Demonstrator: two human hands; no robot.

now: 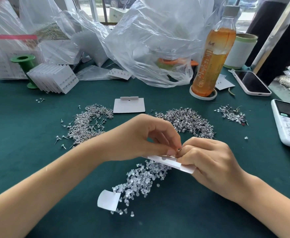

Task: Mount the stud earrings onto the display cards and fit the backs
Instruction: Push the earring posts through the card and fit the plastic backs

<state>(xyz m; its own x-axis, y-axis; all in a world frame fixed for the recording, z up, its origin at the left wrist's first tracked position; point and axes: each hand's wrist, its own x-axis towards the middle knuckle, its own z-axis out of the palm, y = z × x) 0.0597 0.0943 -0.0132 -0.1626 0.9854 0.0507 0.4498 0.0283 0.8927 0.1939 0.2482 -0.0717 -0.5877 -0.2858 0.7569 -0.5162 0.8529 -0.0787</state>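
Observation:
A white display card (173, 163) is held edge-on above the green table. My right hand (209, 162) grips its right end. My left hand (151, 138) pinches something tiny at the card's top edge, too small to tell whether stud or back. Clear plastic backs (140, 181) lie heaped under the card. Silver stud earrings lie in piles at the left (87, 124), the middle (187, 121) and the right (233, 114). A blank card (128, 105) lies beyond the hands. A stack of filled cards (54, 79) leans at the back left.
A tea bottle (211, 62) stands in a white ring at the back right. A phone (251, 83) and a white handset (288, 122) lie at the right. Crumpled plastic bags (149, 40) and a green spool (24, 61) fill the back. A curled white slip (108, 200) lies near the backs.

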